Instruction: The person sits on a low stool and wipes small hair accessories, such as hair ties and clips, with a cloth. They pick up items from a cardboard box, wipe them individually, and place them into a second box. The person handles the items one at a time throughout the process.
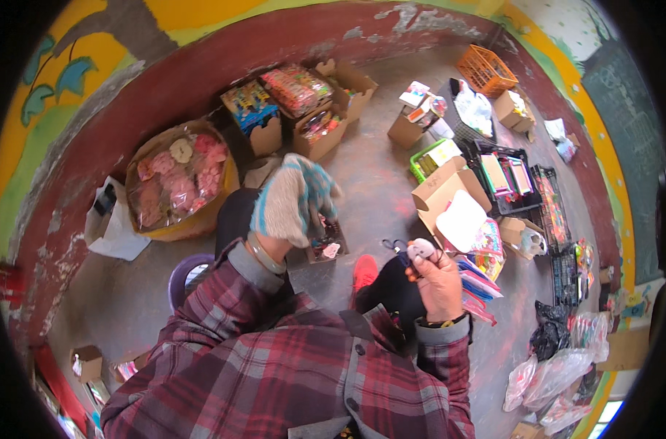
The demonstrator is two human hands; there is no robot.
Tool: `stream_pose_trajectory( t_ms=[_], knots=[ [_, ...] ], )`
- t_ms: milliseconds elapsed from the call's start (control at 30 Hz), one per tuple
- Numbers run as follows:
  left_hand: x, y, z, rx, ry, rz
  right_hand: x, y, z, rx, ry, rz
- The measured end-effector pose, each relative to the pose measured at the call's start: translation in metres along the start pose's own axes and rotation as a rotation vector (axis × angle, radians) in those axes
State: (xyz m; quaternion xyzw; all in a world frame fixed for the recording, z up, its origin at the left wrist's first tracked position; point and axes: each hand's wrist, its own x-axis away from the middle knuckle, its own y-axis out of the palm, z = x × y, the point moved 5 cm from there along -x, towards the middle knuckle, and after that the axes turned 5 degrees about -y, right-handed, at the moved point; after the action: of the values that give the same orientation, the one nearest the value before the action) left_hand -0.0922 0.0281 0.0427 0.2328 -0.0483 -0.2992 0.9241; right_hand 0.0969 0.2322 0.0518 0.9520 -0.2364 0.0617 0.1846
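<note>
My left hand [273, 247], with a bangle at its wrist, is raised left of centre and mostly hidden by a grey knitted cloth with blue stripes [295, 196]. The cloth hangs bunched over and around the fingers. In my right hand [440, 285] is a small pale pink, rounded trinket with a face-like mark [421, 250], pinched between thumb and fingers. A thin dark cord [396, 244] loops out to its left. Below the cloth, a small open box [326, 245] with little mixed items sits on the floor, partly hidden.
A large carton of pink plush items [176, 179] stands at left beside a white bag [112, 223]. Filled cardboard boxes [322, 132] line the far wall. Crates, an open carton [450, 192] and packets crowd the right. Plastic bags [560, 369] lie lower right; a purple tub [181, 282] is by my left leg.
</note>
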Motion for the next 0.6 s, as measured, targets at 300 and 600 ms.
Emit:
stream_pose_trajectory(
  t_ms=[300,600],
  knots=[
    [-0.018,-0.087,0.033,0.263,0.175,0.457,-0.079,0.056,0.039,0.55,0.093,-0.241],
    [-0.021,-0.087,0.033,0.465,0.046,0.273,-0.17,0.057,0.19,1.196,-0.075,-0.239]
  ],
)
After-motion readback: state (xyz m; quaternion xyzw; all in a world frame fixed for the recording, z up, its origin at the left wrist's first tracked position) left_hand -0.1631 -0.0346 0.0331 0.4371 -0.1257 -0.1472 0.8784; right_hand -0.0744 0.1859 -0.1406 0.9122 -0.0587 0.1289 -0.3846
